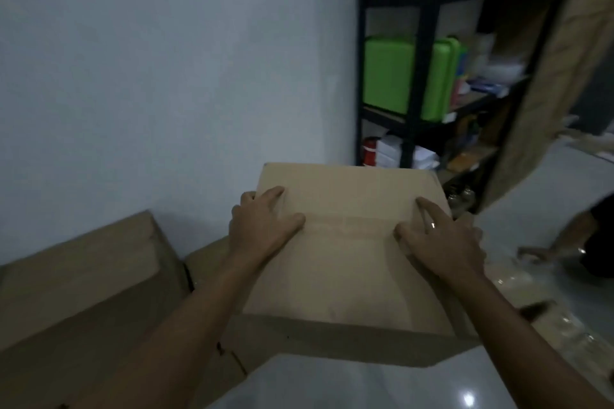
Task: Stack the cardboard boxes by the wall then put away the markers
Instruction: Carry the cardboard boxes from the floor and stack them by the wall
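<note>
A closed brown cardboard box (345, 272) lies in the middle of the view, resting on a lower cardboard box (212, 259) beside the pale wall. My left hand (262, 226) rests flat on the left part of the top box's lid, fingers spread. My right hand (442, 239), with a ring on one finger, presses flat on the right part of the lid. A third, larger cardboard box (83, 289) stands to the left against the wall. No markers are in view.
A black metal shelf rack (418, 76) stands at the right by the wall, holding a green plastic case (392, 76) and small items. A tall cardboard sheet (548, 76) leans on the rack. Another person's hand (545, 252) touches the glossy floor (365, 385) at right.
</note>
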